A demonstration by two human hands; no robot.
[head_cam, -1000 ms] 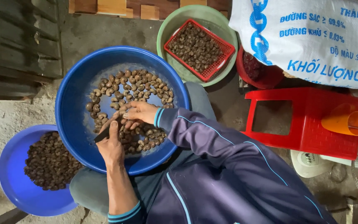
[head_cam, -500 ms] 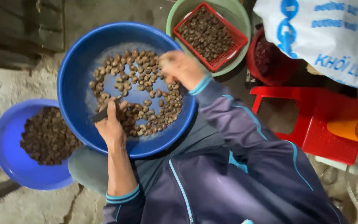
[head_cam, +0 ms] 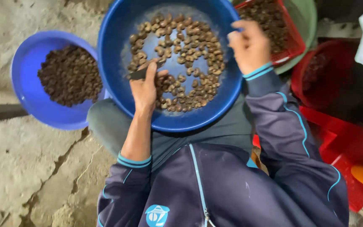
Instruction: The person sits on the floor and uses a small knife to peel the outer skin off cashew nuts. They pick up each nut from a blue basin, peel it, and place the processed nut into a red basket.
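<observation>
Left hand (head_cam: 144, 86), probably gripping dark knife (head_cam: 141, 74)

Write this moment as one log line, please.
left hand: holds dark knife over big blue basin of nuts | right hand: at basin rim, near red basket, grip unclear

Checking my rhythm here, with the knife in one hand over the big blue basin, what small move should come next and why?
Probably lower the right hand back to the nuts: it hovers at the big blue basin rim, what its grip holds is unclear, while the left hand holds the small knife ready.
</observation>
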